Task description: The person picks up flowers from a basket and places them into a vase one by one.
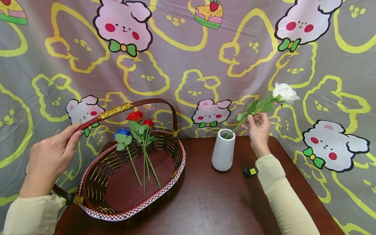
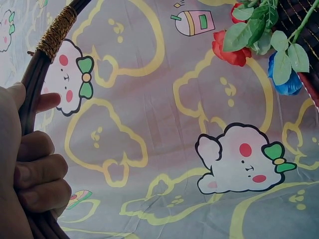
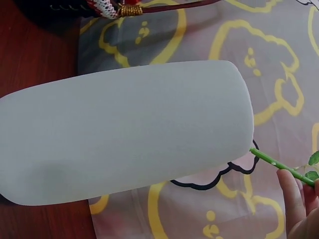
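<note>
My left hand (image 1: 53, 153) grips the dark red handle of a woven basket (image 1: 97, 212), fingers curled round it below the gold wrapping; the left wrist view shows the handle (image 2: 35, 94) in the fist. Inside the basket lean a blue rose (image 1: 122, 132) and red roses (image 1: 134, 116) on green stems. My right hand (image 1: 259, 132) pinches the stem of a white rose (image 1: 285, 94) between thumb and fingers. The rose slants to the right, its lower stem end inside the mouth of a white vase (image 1: 223, 153). In the right wrist view the vase (image 3: 124, 134) hides the stem's lower end.
A brown wooden table (image 1: 199, 202) carries the basket and vase. Behind it hangs a cloth (image 1: 182, 49) printed with cartoon bunnies, close to the table's back edge. A small black and yellow device (image 1: 250, 172) sits at my right wrist.
</note>
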A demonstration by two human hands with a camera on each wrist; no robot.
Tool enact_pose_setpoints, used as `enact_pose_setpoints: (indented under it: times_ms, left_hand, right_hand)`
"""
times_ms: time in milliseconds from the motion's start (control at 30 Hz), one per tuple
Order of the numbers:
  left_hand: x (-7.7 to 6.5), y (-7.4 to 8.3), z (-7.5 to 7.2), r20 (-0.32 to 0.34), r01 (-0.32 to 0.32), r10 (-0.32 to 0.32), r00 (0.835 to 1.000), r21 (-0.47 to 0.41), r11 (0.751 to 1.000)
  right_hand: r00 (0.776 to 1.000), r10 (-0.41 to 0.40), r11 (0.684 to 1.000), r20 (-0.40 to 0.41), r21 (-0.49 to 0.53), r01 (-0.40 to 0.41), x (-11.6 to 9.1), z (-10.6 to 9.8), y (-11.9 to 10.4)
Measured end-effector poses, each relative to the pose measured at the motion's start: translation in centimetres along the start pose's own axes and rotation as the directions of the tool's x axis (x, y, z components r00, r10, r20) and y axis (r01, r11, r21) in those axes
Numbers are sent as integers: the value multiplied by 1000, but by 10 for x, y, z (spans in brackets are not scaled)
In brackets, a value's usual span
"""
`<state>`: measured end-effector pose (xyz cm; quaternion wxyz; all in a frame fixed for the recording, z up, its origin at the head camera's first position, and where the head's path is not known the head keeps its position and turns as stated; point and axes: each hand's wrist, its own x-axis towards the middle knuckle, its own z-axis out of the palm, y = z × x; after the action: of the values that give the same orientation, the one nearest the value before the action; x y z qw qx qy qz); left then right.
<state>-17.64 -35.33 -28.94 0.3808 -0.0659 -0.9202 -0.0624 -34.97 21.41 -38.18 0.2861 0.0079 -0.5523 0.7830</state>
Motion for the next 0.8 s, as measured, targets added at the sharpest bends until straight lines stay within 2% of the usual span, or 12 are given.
enact_pose_setpoints:
  times_ms: [433,800]
  left_hand:
    - [1,1,-1,11,5,-5,1000,3,1000]
    - [1,0,0,0,-7,7,1000,-5,1000]
  right_hand:
    - [999,-5,998,47,-58,8,-7,3,5]
    - [994,-25,988,104,-147,40,-11,6,14]
